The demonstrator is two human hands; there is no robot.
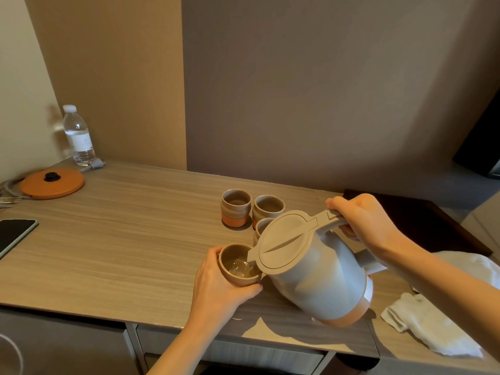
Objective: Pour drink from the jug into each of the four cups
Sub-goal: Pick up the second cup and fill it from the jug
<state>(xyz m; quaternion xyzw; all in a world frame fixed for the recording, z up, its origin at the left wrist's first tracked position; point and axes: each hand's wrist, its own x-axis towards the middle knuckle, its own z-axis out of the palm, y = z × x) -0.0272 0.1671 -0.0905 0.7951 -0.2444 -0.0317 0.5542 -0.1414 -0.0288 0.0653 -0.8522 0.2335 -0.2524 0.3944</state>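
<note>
Left grip: our left grip (216,288) wraps the near cup (238,266) from 7 o'clock, thumb by the rim and fingers curled round its side. We cannot tell whether the cup rests on the counter (121,239) or is lifted.
Near cup: small, round and matte, like beige stoneware; clear liquid is pooling inside, well below the brim.
Jug: the jug (313,269) is smooth grey plastic with a flat lid and a terracotta base band. It tips toward 9 o'clock, its spout over the cup's 3 o'clock rim.
Right grip: our right grip (362,220) is clenched round the jug's handle at 1 o'clock, thumb on top.
Step in hand: we judge this the first of four fills. We should pour slowly, hold the spout over the rim, and level the jug before the liquid nears the brim.
Cloth: a soft, crumpled white cloth (422,320) lies at 4 o'clock of the jug, handy for drips.
Waiting cups: at 12 o'clock stand the left cup (236,208), the right cup (268,209) and the half-hidden cup (262,226). The left one shows an orange band; those we can see into look empty.
Counter: smooth wood-grain laminate.
</note>
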